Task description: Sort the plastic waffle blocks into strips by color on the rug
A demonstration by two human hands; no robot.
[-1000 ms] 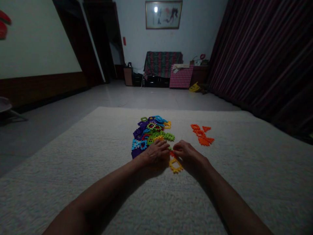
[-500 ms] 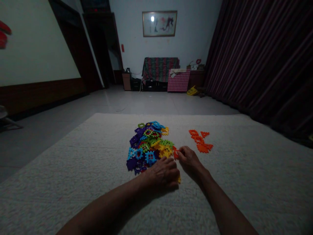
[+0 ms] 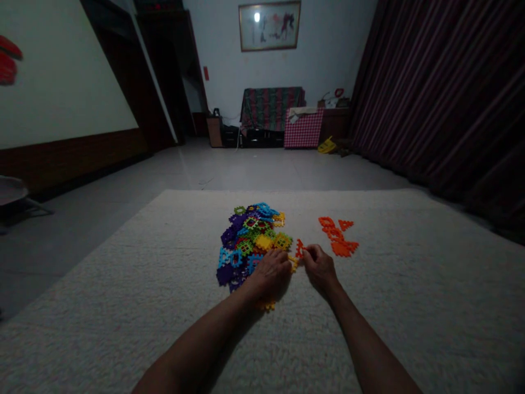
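The right hand (image 3: 319, 268) pinches an orange piece (image 3: 299, 248) near the frame's middle; the orange pile (image 3: 338, 238) lies just right. The left hand (image 3: 270, 272) rests curled on the mixed pile (image 3: 250, 243).

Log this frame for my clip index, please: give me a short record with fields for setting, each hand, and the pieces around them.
setting: dim room, white rug on the floor
left hand: palm down at the near edge of the mixed pile, over a yellow piece
right hand: pinching a red-orange piece
orange group: lies apart, to the right of the pile
pile colours: purple, blue, green, yellow
background: covered furniture, framed picture
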